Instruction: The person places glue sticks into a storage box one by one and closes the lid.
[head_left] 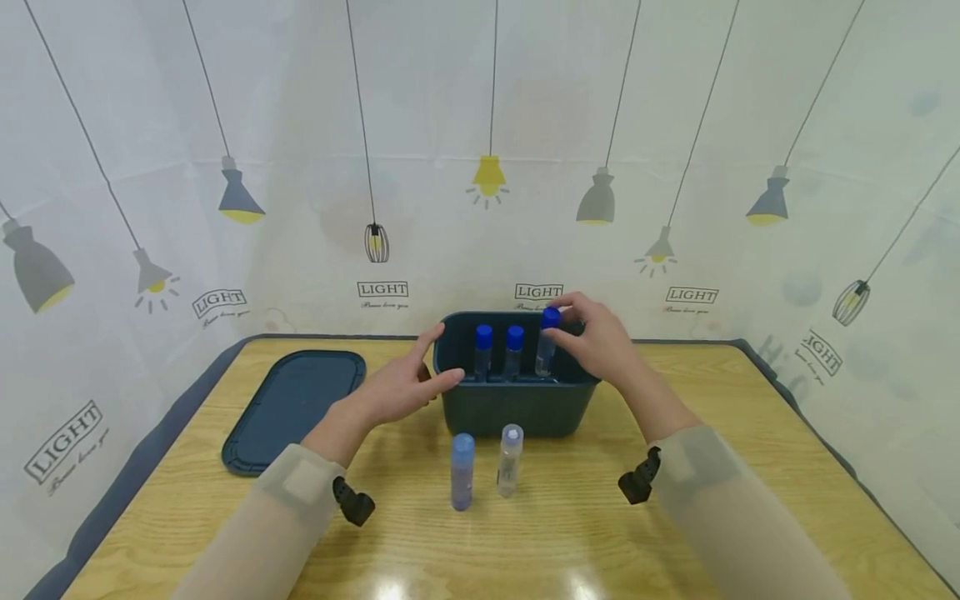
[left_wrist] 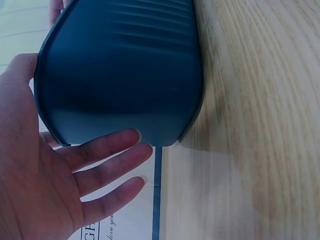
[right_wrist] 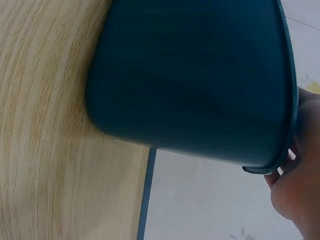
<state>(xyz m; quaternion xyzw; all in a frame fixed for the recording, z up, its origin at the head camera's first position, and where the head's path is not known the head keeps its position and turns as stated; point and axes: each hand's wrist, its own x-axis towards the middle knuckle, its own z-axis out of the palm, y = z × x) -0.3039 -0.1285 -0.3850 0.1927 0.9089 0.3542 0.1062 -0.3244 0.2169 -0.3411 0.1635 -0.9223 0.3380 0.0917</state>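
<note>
A dark teal plastic bin (head_left: 517, 410) stands on the table, with two clear tubes with blue caps (head_left: 483, 354) upright inside it. My right hand (head_left: 596, 337) pinches a third blue-capped tube (head_left: 545, 350) by its cap, at the bin's right end. The tube's lower part is inside the bin. My left hand (head_left: 397, 385) spans the bin's left end, thumb and index finger at the rim, other fingers stretched along the outside in the left wrist view. In the right wrist view, the bin's wall hides most of my right fingers.
In front of the bin stand a tube with a light blue cap (head_left: 462, 472) and a clear, whitish-capped tube (head_left: 510, 461). A flat dark blue tray (head_left: 296, 408) lies to the left on the wooden table (head_left: 675, 517). Behind hangs a lamp-print curtain (head_left: 450, 108).
</note>
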